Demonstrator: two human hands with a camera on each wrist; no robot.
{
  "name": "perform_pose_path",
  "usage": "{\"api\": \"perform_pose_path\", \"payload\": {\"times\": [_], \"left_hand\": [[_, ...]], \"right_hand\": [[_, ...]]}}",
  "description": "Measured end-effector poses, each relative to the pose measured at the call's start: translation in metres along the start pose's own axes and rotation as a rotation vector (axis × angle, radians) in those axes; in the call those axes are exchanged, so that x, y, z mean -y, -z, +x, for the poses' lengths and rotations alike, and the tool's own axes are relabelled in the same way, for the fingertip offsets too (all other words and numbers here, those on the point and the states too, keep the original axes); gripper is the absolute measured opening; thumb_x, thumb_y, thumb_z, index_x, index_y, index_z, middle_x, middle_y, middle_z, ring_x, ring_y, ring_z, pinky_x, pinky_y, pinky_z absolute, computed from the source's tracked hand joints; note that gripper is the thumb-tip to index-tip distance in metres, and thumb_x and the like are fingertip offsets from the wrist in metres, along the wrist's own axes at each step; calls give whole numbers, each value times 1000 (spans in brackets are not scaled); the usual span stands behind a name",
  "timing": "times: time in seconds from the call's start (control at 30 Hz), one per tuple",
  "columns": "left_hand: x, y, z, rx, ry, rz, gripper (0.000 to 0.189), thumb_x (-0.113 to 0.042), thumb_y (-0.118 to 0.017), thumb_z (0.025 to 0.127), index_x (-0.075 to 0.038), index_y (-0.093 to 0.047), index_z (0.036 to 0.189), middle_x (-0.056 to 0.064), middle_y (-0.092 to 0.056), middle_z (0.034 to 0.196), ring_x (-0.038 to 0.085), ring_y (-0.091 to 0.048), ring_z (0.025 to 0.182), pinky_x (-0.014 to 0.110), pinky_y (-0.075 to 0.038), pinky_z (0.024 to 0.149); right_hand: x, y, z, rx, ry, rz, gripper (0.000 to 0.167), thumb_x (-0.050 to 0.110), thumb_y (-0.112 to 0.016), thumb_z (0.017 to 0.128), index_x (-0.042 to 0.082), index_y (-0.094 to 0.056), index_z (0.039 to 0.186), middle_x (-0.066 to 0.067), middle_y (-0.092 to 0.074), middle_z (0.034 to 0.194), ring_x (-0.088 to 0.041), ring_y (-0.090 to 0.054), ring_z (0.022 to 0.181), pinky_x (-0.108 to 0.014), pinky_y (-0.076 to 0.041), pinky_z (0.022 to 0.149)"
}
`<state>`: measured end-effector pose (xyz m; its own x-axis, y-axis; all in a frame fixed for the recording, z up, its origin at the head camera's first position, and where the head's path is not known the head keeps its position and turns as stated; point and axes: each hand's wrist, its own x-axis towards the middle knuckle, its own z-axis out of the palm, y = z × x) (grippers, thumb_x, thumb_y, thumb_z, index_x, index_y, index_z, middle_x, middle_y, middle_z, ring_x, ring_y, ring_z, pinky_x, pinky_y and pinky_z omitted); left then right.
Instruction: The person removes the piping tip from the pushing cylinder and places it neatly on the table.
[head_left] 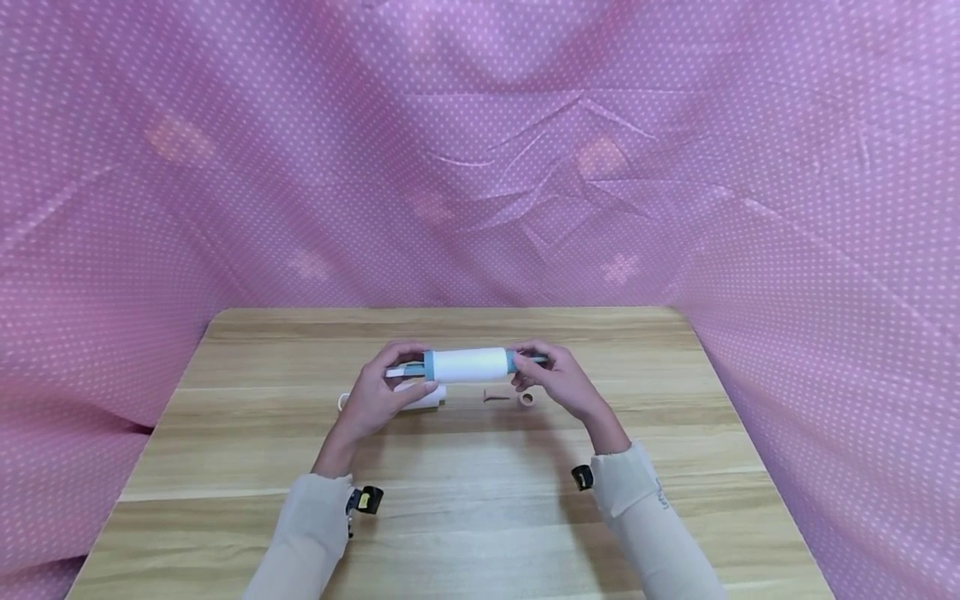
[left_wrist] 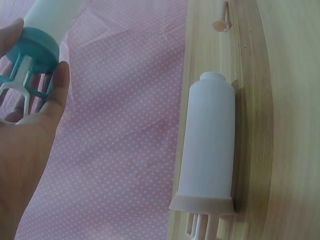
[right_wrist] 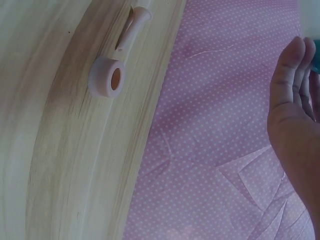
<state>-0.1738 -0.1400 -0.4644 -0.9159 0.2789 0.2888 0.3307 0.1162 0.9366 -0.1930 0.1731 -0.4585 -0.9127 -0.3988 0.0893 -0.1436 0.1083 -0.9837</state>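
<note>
Both hands hold a white icing syringe (head_left: 470, 365) with teal ends level above the table. My left hand (head_left: 372, 397) grips it around the teal collar (left_wrist: 36, 50) at the plunger end, thumb on the near side. At the other end, the fingers of my right hand (head_left: 564, 385) pinch the teal end cap, from which a thin teal tip (head_left: 539, 359) points right. Below lies a second white syringe (left_wrist: 209, 140) with a pale pink collar, partly hidden by my left hand in the head view. A pink ring cap (right_wrist: 106, 77) and a pink cone nozzle (right_wrist: 134, 27) lie beside each other.
The wooden table (head_left: 480, 517) has its far edge just beyond the hands. Pink dotted cloth (head_left: 480, 208) hangs behind it and along both sides. Small black wrist cameras (head_left: 371, 500) are strapped at the sleeves.
</note>
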Motion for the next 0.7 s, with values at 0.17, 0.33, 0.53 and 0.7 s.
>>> {"api": "perform_pose_path", "payload": {"times": [0.17, 0.33, 0.53, 0.7], "left_hand": [[0, 1, 0, -5, -13, -2, 50, -8, -82, 86, -11, -61, 131, 10, -58, 130, 33, -60, 116, 60, -51, 97], [-2, -1, 0, -6, -16, -20, 51, -8, -82, 85, -10, -61, 131, 10, -58, 130, 32, -60, 115, 62, -50, 97], [-2, -1, 0, -13, -13, -7, 51, -7, -83, 84, -12, -62, 131, 9, -58, 130, 31, -60, 114, 47, -56, 95], [-1, -1, 0, -16, -17, -2, 52, -5, -83, 83, -11, -62, 130, 10, -58, 129, 31, -60, 113, 42, -57, 93]], "right_hand": [[2, 0, 0, -3, 18, 16, 33, 14, -62, 102, -4, -61, 130, -21, -64, 115, -32, -68, 92, -60, -57, 83], [1, -1, 0, -13, 0, 24, 35, 20, -56, 106, -7, -60, 129, -21, -64, 113, -32, -68, 90, -45, -62, 79], [2, -2, 1, -13, -80, 32, 41, 30, -52, 108, -6, -61, 126, -22, -64, 99, -26, -65, 76, -30, -58, 64], [2, -1, 1, 8, -83, 36, 36, 24, -56, 106, -6, -61, 124, -20, -64, 97, -26, -63, 75, -31, -57, 62]]}}
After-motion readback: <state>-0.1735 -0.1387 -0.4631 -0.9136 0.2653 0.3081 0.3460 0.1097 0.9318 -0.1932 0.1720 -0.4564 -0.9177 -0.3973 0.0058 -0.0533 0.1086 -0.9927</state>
